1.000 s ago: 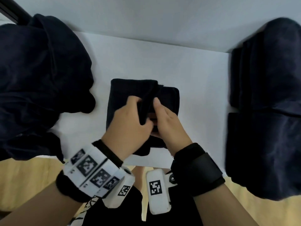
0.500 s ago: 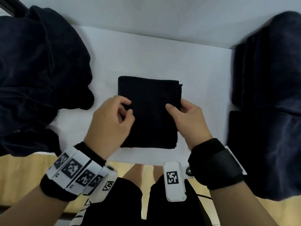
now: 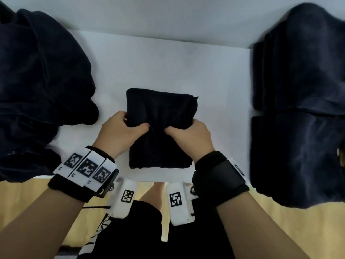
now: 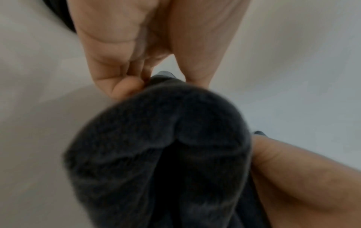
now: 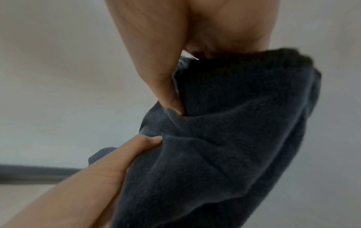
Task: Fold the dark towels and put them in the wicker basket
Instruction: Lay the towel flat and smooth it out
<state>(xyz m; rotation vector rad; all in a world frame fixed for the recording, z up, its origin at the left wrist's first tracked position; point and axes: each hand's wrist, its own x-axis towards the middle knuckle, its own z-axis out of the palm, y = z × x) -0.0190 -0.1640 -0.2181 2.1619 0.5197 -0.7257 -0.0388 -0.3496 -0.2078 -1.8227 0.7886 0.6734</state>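
Observation:
A folded dark towel (image 3: pixel 160 109) lies in the middle of the white table (image 3: pixel 168 62). My left hand (image 3: pixel 135 122) grips its left edge, thumb on top and fingers curled under. My right hand (image 3: pixel 182 128) grips its right edge the same way, and the cloth bunches between the two thumbs. The left wrist view shows the towel (image 4: pixel 156 154) bulging below my left fingers (image 4: pixel 121 86). In the right wrist view my right thumb (image 5: pixel 168 95) presses into the towel (image 5: pixel 234 138). No view shows the wicker basket plainly.
A loose heap of dark towels (image 3: pixel 37 81) covers the table's left side. A stack of folded dark towels (image 3: pixel 298 90) fills the right side. Wooden floor (image 3: pixel 280 230) shows below the table's near edge, and a wall stands behind the table.
A second ago both hands were laying a flap over in the towel's middle. They then moved apart to its two sides and now grip it, bunching the cloth.

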